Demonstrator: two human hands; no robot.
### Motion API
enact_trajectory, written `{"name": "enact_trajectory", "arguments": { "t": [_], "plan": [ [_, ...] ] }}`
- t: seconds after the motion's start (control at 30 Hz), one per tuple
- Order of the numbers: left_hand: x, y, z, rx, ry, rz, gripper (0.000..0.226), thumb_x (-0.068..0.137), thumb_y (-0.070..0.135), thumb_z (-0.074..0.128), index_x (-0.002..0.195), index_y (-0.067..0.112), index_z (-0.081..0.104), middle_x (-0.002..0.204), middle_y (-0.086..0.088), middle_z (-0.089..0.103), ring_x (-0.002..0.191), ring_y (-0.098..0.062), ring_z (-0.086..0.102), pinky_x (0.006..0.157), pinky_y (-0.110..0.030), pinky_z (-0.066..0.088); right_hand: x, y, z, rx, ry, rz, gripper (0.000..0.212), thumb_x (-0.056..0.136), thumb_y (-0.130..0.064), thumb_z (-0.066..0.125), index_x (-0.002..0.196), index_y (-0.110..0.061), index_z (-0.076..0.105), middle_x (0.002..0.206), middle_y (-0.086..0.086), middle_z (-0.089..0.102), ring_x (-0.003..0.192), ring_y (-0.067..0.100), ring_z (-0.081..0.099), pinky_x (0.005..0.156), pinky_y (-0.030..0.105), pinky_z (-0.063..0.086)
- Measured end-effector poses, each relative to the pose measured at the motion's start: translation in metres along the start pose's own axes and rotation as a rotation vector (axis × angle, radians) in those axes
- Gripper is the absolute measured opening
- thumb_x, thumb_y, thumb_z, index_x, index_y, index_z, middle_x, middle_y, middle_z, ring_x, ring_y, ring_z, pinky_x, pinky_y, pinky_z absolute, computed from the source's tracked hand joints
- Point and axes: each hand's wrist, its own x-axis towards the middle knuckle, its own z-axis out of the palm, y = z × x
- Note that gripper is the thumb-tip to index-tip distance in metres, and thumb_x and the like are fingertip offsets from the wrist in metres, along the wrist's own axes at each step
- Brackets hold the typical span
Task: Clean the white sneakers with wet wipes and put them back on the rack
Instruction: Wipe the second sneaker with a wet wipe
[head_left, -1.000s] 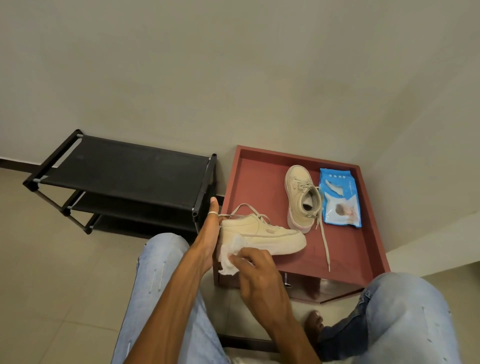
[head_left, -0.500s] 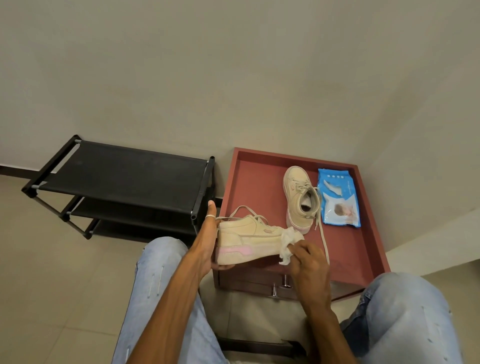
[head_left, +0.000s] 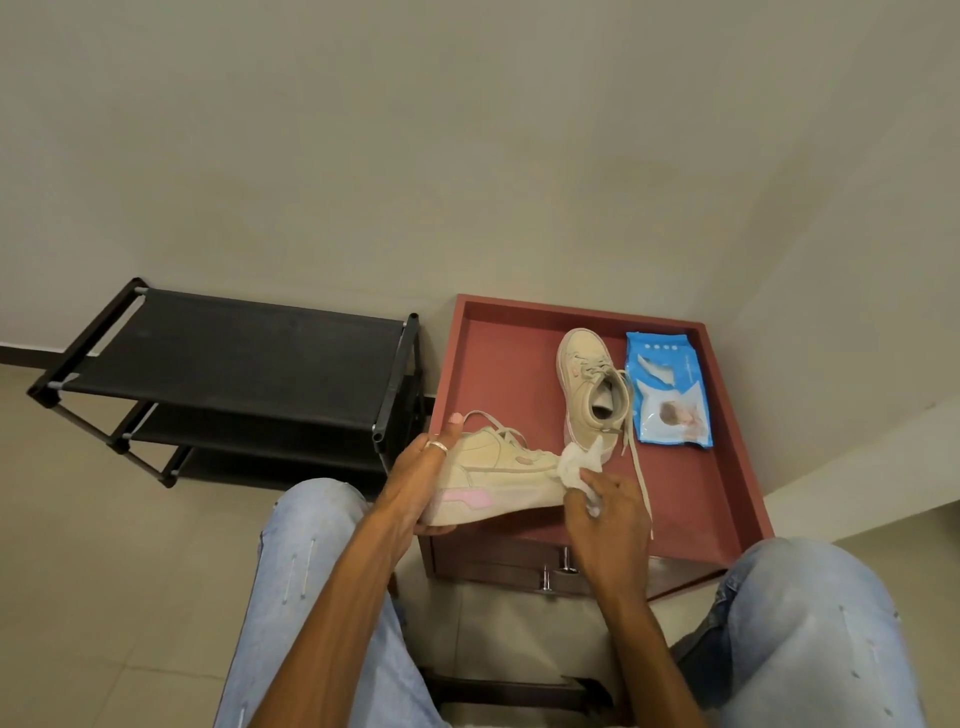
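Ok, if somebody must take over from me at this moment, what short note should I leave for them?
Left hand grips the heel of the held sneaker. Right hand pinches a wet wipe against its toe. The second sneaker stands on the red table, beside the wipes pack; whether it is clean, I cannot tell. Done: wiping of the held one is under way. To do: finish wiping, then put both on the black rack.

Cream sneaker (head_left: 498, 467) w/ pink sole patch, toe under crumpled wipe (head_left: 576, 462); 2nd sneaker (head_left: 587, 384) upright beside blue wipes pack (head_left: 670, 395)
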Motion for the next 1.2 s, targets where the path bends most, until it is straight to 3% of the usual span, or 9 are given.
{"name": "enact_trajectory", "arguments": {
  "t": [0.13, 0.3, 0.43, 0.57, 0.67, 0.77, 1.0, 1.13, 1.2],
  "plan": [
    [0.001, -0.004, 0.001, 0.046, 0.012, 0.149, 0.04, 0.089, 0.05, 0.073, 0.115, 0.021, 0.065, 0.108, -0.004, 0.074, 0.085, -0.015, 0.071, 0.056, -0.023, 0.054, 0.0, 0.0, 0.003, 0.034, 0.027, 0.08, 0.027, 0.094, -0.032, 0.062, 0.108, -0.012, 0.075, 0.11, 0.003, 0.066, 0.098, 0.016, 0.06, 0.08, 0.027, 0.048],
    [0.008, -0.008, 0.001, 0.045, 0.006, 0.193, 0.035, 0.086, 0.03, 0.081, 0.116, 0.016, 0.066, 0.105, -0.002, 0.075, 0.085, -0.014, 0.071, 0.053, -0.016, 0.053, 0.008, 0.002, 0.002, 0.021, 0.075, 0.164, 0.02, 0.094, -0.016, 0.062, 0.109, -0.007, 0.073, 0.109, 0.007, 0.071, 0.092, 0.01, 0.055, 0.083, 0.024, 0.041],
    [0.011, -0.01, -0.001, 0.049, -0.018, 0.204, 0.036, 0.084, 0.023, 0.083, 0.114, 0.013, 0.066, 0.105, -0.003, 0.075, 0.086, -0.014, 0.072, 0.056, -0.017, 0.054, 0.03, 0.007, -0.003, 0.036, 0.036, 0.312, 0.021, 0.094, -0.014, 0.06, 0.109, -0.008, 0.074, 0.104, 0.008, 0.071, 0.09, 0.02, 0.058, 0.077, 0.024, 0.038],
    [0.012, -0.01, -0.003, 0.103, -0.031, 0.235, 0.035, 0.082, 0.023, 0.085, 0.107, 0.008, 0.064, 0.101, -0.003, 0.075, 0.083, -0.014, 0.072, 0.057, -0.018, 0.055, 0.052, 0.03, -0.003, 0.143, -0.069, 0.502, 0.015, 0.086, -0.018, 0.061, 0.085, -0.018, 0.076, 0.082, 0.002, 0.072, 0.077, 0.02, 0.06, 0.069, 0.03, 0.047],
    [0.014, -0.012, -0.004, 0.127, -0.032, 0.258, 0.031, 0.082, 0.024, 0.085, 0.099, 0.012, 0.063, 0.101, -0.003, 0.075, 0.084, -0.015, 0.071, 0.059, -0.02, 0.055, 0.065, 0.038, -0.001, 0.22, -0.174, 0.606, 0.022, 0.084, -0.013, 0.059, 0.063, -0.012, 0.066, 0.063, 0.003, 0.06, 0.063, 0.019, 0.05, 0.058, 0.03, 0.038],
    [0.017, -0.013, -0.005, 0.144, -0.045, 0.286, 0.03, 0.08, 0.024, 0.087, 0.094, 0.015, 0.061, 0.098, -0.002, 0.075, 0.083, -0.015, 0.07, 0.063, -0.021, 0.056, 0.078, 0.042, 0.003, 0.264, -0.239, 0.697, 0.024, 0.082, -0.006, 0.06, 0.058, -0.008, 0.057, 0.06, 0.007, 0.051, 0.061, 0.019, 0.043, 0.056, 0.031, 0.032],
    [0.016, -0.016, -0.009, 0.183, -0.097, 0.349, 0.03, 0.079, 0.023, 0.087, 0.092, 0.013, 0.061, 0.094, -0.001, 0.073, 0.084, -0.016, 0.067, 0.07, -0.029, 0.056, 0.086, 0.044, 0.016, 0.086, -0.229, 0.616, 0.012, 0.077, -0.02, 0.066, 0.072, -0.009, 0.069, 0.074, 0.005, 0.066, 0.073, 0.025, 0.06, 0.064, 0.035, 0.047],
    [0.012, -0.015, -0.01, 0.192, -0.105, 0.375, 0.033, 0.079, 0.022, 0.087, 0.093, 0.008, 0.061, 0.091, -0.002, 0.073, 0.08, -0.014, 0.067, 0.067, -0.027, 0.055, 0.074, 0.029, 0.0, 0.055, -0.139, 0.518, 0.026, 0.082, -0.021, 0.059, 0.057, -0.02, 0.063, 0.061, -0.004, 0.057, 0.064, 0.019, 0.053, 0.061, 0.033, 0.046],
    [0.01, -0.015, -0.013, 0.183, -0.124, 0.393, 0.03, 0.078, 0.02, 0.088, 0.087, 0.011, 0.06, 0.086, 0.002, 0.073, 0.077, -0.012, 0.068, 0.065, -0.026, 0.055, 0.069, 0.023, -0.008, 0.062, -0.138, 0.486, 0.026, 0.083, -0.021, 0.059, 0.058, -0.024, 0.063, 0.064, -0.008, 0.062, 0.068, 0.017, 0.056, 0.067, 0.034, 0.049]
  ]
}}
